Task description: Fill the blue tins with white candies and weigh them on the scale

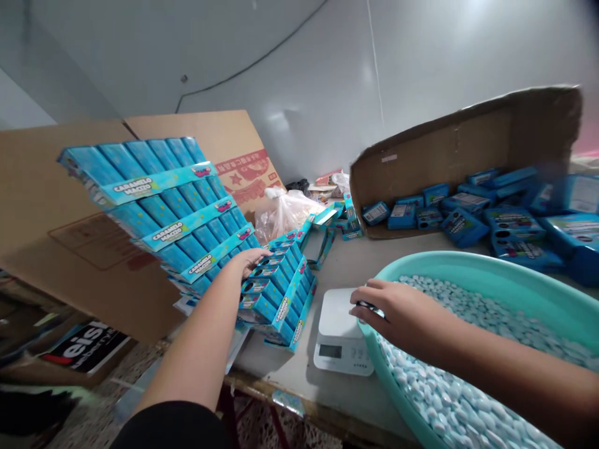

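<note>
My left hand [253,260] reaches to the rear of a blue display tray [283,318] packed with small candy boxes [266,293]; its fingers are closed at the edge of a box and partly hidden. Over the right edge of a white digital scale [333,318], my right hand [390,304] has its fingers curled around something small and dark that I cannot make out. Beneath my right forearm stands a turquoise tub [397,265] full of pale blue and white candies [449,393].
Stacked display trays [173,212] lean tall at the left, before a large carton [37,206]. An open cardboard box [421,162] at the back right holds several blue boxes [463,227]. A knotted plastic bag [285,212] sits behind the tray. The table's front edge [281,399] runs below.
</note>
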Demonstrator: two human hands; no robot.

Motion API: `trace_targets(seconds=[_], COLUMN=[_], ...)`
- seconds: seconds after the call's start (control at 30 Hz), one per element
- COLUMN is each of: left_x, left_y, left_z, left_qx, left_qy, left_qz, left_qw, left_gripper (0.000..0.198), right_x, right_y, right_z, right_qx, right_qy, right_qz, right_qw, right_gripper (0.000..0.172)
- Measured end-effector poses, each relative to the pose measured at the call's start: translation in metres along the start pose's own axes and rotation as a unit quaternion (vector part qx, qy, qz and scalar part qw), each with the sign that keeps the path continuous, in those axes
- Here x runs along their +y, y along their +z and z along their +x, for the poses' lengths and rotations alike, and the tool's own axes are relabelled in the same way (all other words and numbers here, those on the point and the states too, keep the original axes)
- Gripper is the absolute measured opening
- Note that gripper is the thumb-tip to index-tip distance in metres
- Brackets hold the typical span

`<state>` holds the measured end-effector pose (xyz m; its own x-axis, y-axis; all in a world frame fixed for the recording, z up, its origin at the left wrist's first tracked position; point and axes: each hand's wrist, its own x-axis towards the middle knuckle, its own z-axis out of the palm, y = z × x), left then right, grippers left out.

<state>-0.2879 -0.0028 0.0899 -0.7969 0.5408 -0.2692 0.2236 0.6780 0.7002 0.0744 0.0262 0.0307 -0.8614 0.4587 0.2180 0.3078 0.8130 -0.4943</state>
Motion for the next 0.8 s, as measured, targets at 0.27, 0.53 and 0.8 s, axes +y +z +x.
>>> trace_targets(seconds=[0.27, 0.53, 0.8], left_x=[0.005, -0.050, -0.081], left_y=[0.029, 0.120, 0.133], left_z=[-0.102, -0.198, -0.195], left_qx=[0.197, -0.228, -0.265], left_qy=[0.259, 0.275, 0.158], left_qz=[0.101, -0.256, -0.393], left_qw=[0.940, 0.898, 0.866], left_gripper=[0.040, 0.071, 0.053], right_x=[0.008, 0.004, 0.001], right_y=[0.006, 0.017, 0.018], right_z=[0.005, 0.000, -0.005], right_qx=[0.052, 0.111, 0.099], right_qy=[-0.032, -0.212, -0.261], right_qz=[0.012, 0.033, -0.023], right_qw=[0.998, 0.970, 0.960], right_gripper=[0.023, 0.029, 0.025])
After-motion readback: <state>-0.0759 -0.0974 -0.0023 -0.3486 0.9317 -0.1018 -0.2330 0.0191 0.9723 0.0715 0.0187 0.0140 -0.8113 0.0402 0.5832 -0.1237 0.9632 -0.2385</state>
